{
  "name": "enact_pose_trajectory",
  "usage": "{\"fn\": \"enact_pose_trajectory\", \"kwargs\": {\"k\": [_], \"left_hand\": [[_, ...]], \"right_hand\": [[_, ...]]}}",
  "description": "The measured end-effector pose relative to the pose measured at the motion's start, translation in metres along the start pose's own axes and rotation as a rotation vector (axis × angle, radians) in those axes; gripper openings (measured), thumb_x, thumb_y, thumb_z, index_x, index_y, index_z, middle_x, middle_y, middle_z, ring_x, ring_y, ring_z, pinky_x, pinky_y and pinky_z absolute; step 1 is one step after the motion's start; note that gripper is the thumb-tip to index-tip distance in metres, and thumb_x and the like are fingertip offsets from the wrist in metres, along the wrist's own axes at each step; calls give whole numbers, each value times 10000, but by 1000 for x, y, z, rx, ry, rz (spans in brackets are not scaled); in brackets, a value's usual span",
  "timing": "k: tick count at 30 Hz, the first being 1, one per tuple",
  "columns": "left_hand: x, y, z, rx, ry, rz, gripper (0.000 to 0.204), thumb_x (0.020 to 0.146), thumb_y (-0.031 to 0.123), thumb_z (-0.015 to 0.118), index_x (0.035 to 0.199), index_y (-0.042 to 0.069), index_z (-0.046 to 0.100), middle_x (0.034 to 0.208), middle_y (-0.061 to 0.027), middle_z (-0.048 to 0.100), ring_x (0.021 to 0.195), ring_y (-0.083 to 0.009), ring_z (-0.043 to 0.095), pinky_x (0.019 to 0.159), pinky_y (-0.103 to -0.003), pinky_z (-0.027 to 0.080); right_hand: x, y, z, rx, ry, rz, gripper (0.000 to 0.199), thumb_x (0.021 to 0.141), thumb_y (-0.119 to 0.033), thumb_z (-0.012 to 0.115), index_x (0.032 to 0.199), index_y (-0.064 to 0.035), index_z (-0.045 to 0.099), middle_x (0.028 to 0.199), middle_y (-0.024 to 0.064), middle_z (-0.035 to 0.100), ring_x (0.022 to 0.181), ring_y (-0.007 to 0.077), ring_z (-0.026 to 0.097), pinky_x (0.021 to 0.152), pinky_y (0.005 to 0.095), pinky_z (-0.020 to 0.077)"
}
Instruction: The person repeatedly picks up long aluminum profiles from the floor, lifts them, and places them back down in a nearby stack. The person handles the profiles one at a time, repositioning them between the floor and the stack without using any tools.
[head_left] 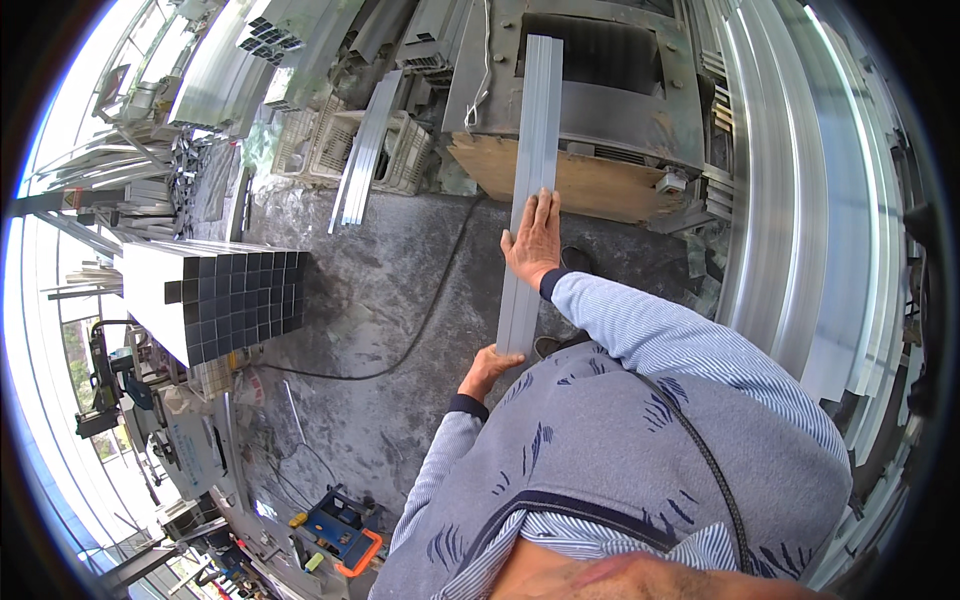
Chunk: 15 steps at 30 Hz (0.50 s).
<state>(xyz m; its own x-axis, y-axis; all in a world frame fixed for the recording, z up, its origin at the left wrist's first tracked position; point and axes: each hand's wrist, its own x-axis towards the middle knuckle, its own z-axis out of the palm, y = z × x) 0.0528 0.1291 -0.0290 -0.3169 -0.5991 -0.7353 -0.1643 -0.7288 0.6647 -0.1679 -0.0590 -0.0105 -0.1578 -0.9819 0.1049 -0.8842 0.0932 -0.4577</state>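
A long grey metal profile [541, 120] with grooves along its length reaches from in front of my body to the machine. Its far part lies over the dark opening in the machine top [606, 110]. My left hand [488, 371] is closed round the near end, thumb on top and the other fingers hidden beneath. Further along, my right hand [537, 240] rests flat on the profile, its fingers stretched out along it and the thumb at the left edge.
A stack of square tubes [245, 300] stands at left. Plastic crates [405, 150] with metal strips sit beyond it. Long metal profiles [770, 200] line the right side. A black cable [440, 290] crosses the floor. A blue and orange tool [345, 530] lies at lower left.
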Motion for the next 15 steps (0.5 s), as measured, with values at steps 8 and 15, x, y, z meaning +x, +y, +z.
{"fn": "enact_pose_trajectory", "kwargs": {"k": [8, 15], "left_hand": [[26, 23, 9, 38, -19, 4, 456, 919, 219, 952, 1275, -15, 789, 1169, -44, 817, 1038, -157, 742, 959, -337, 599], [164, 189, 27, 138, 37, 135, 435, 916, 197, 920, 1271, -14, 786, 1148, -96, 822, 1003, -196, 774, 890, -376, 630]], "right_hand": [[30, 17, -7, 16, 14, -50, 945, 1007, -410, 708, 1600, 216, 322, 1736, 393, 168, 1649, 609, 95, 1382, 598, 169], [245, 68, -17, -65, 229, -45, 882, 971, -424, 732, 1574, 136, 416, 1722, 334, 299, 1637, 563, 219, 1334, 605, 288]]}}
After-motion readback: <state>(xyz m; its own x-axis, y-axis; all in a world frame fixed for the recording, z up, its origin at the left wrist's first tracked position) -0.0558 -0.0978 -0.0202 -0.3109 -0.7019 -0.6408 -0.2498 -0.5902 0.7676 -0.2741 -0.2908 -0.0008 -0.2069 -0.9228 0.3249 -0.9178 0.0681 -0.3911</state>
